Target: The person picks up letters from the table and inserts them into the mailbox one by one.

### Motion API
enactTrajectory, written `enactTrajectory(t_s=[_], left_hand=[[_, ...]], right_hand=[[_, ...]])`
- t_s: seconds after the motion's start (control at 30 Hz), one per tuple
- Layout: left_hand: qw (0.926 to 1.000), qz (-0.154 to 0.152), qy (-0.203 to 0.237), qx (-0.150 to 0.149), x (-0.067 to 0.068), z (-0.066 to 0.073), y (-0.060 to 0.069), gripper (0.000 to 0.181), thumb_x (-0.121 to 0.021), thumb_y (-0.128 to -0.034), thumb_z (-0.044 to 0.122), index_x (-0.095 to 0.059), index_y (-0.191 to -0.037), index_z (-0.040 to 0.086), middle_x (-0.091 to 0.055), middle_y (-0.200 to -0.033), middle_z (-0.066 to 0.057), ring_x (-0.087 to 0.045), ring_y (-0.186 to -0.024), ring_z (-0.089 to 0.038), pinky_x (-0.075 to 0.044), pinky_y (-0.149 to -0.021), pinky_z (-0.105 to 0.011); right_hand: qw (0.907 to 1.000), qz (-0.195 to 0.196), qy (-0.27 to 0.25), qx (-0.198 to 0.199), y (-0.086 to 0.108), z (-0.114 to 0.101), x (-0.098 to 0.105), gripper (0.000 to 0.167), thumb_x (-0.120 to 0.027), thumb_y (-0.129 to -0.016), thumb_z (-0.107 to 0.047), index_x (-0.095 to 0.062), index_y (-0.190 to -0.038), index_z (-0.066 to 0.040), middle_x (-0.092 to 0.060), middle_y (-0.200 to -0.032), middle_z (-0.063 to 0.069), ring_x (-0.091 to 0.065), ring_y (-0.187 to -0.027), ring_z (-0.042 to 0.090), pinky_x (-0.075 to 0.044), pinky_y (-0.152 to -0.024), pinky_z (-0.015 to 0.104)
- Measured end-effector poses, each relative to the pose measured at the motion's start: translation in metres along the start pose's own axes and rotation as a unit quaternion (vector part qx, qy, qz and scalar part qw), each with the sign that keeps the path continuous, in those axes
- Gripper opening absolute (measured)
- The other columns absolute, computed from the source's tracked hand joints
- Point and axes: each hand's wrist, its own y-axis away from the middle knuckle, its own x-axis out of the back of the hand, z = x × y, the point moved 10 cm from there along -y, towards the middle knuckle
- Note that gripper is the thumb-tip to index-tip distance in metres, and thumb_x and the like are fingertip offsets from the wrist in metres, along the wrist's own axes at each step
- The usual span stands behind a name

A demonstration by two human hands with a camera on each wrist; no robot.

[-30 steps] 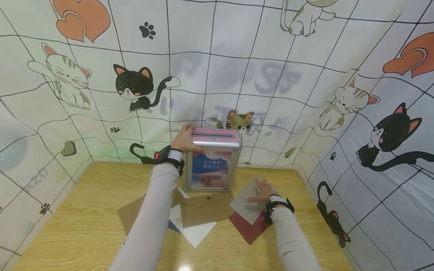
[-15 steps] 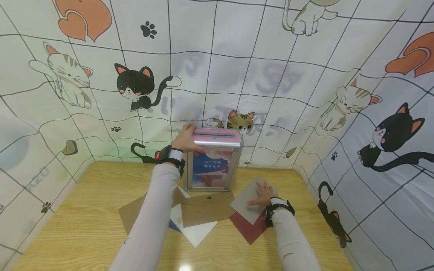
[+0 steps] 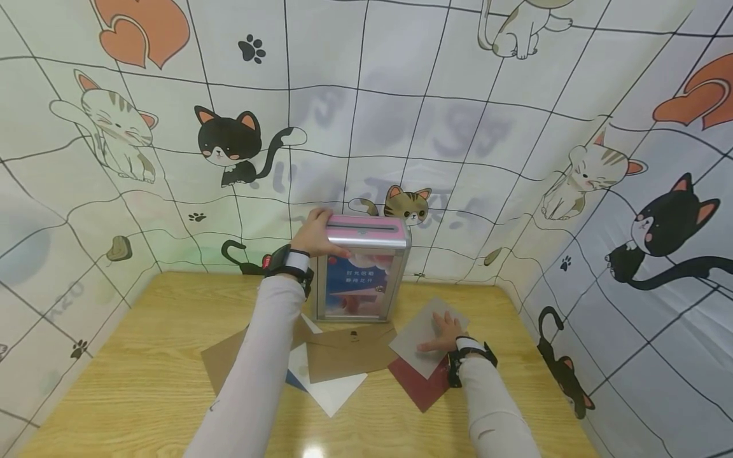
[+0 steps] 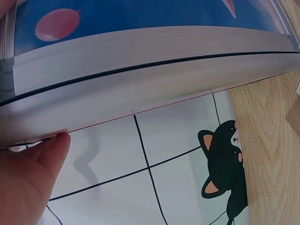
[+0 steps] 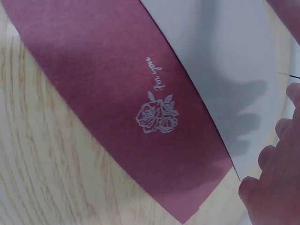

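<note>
At the back of the table stands an upright letter box (image 3: 395, 280) with a pink slotted top, silver frame and blue picture front. My left hand (image 3: 314, 236) grips its upper left edge, thumb across the front; in the left wrist view, fingers (image 4: 51, 154) touch the box's silver side (image 4: 140, 89). My right hand (image 3: 445, 332) lies with spread fingers over a grey envelope (image 3: 420, 356), which partly covers a dark red envelope (image 3: 422, 389). Up close in the right wrist view, the red envelope (image 5: 112, 93) shows a silver rose print. Whether the right fingertips press the paper is unclear.
In front of the box lies a brown envelope (image 3: 346, 359) over a white one (image 3: 331, 397), with a blue corner (image 3: 294, 381) beside them. Another brown envelope (image 3: 222, 356) lies partly under my left arm. Cat-patterned cloth (image 3: 343, 114) walls the wooden table (image 3: 143, 381).
Both hands keep almost the same places on the box and over the grey envelope. The head view has shifted only very slightly.
</note>
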Motion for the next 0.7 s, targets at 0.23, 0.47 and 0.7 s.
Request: enactTrajectory(t_s=[0.23,0.47,0.7], left_hand=[[1.0,0.0,-0.007,0.002,-0.001,-0.001,-0.002,0.116,-0.083,-0.0516,0.045,-0.024,-0.143,0.005,-0.016,-0.147,-0.018,-0.034,-0.125,-0.035,-0.034,-0.102,-0.043],[0.9999,-0.002,-0.011,0.009,-0.001,0.0,0.0,0.115,-0.083,-0.0526,0.046,-0.023,-0.143,0.006,-0.016,-0.147,-0.017,-0.033,-0.126,-0.035,-0.034,-0.102,-0.044],[0.9999,-0.001,-0.014,0.009,-0.001,0.0,0.0,0.114,-0.082,-0.0536,0.046,-0.023,-0.143,0.005,-0.016,-0.147,-0.018,-0.032,-0.128,-0.035,-0.033,-0.103,-0.043]], right_hand=[[0.9999,-0.001,0.005,0.011,-0.001,0.006,-0.01,0.119,-0.067,-0.056,-0.071,-0.023,-0.142,-0.001,-0.012,-0.143,0.035,-0.01,-0.128,0.055,-0.016,-0.098,0.068],[0.9996,-0.007,0.007,0.025,-0.002,0.012,-0.022,0.12,-0.066,-0.055,-0.072,-0.025,-0.141,0.001,-0.016,-0.14,0.038,-0.012,-0.125,0.059,-0.016,-0.095,0.071],[0.9997,-0.012,0.019,0.013,-0.007,0.02,-0.033,0.12,-0.064,-0.055,-0.074,-0.025,-0.142,-0.001,-0.015,-0.142,0.035,-0.011,-0.127,0.057,-0.016,-0.095,0.071]])
